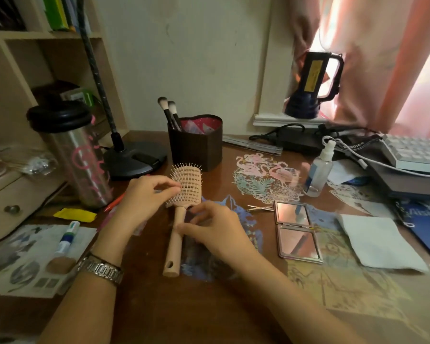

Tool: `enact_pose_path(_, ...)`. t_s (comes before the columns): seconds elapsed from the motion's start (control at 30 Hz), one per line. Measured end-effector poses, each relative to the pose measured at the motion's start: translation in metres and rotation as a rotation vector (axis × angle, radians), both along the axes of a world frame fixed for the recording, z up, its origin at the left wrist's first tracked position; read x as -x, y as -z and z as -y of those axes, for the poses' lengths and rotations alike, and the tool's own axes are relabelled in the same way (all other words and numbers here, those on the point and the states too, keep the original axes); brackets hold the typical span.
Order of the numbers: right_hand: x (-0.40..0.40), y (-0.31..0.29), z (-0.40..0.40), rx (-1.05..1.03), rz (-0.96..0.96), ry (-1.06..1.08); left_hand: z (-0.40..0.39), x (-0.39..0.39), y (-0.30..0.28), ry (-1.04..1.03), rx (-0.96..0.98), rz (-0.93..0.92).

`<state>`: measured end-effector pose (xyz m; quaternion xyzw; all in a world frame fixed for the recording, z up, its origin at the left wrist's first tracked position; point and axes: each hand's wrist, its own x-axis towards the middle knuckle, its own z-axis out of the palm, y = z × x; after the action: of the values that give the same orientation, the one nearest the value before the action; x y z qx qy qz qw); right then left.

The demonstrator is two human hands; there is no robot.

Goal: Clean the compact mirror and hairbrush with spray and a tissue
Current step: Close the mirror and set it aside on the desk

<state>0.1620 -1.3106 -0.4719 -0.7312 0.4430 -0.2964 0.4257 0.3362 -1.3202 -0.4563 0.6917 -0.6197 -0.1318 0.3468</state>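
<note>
A pink vented hairbrush (186, 187) lies in the middle of the desk with its bristles up and its handle pointing toward me. My left hand (144, 197) pinches at the bristles on the left side of the brush head. My right hand (211, 229) grips the handle just below the head. To the right, the compact mirror (296, 230) lies unfolded flat, both glass faces up. A clear spray bottle (319, 170) stands behind it. A white tissue (377, 242) lies flat at the far right.
A steel tumbler (77, 157) with a black lid stands at the left, with a lamp base (134, 160) behind it. A dark brush holder (196, 142) is just beyond the hairbrush. A hair clip (258, 207) lies next to the mirror. A keyboard (412, 155) and cables sit at the back right.
</note>
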Motion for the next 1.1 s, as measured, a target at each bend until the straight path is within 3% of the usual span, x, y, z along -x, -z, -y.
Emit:
enact_pose_path(0.23,0.101,-0.044,0.009,0.172,-0.151,0.128,0.000,0.033,-0.039,0.057,0.095,0.012)
enact_pose_path(0.47,0.177,-0.033,-0.001,0.271,-0.299,0.341,0.032,0.115,-0.056,0.304,-0.111,0.297)
enact_pose_path(0.67,0.198,-0.003,-0.014,0.310,-0.655,0.323,0.064,0.166,-0.023,0.432,-0.235,0.436)
enact_pose_path(1.1,0.201,0.010,-0.013,0.394,-0.625,0.193,0.084,0.173,0.002,0.427,-0.249,0.454)
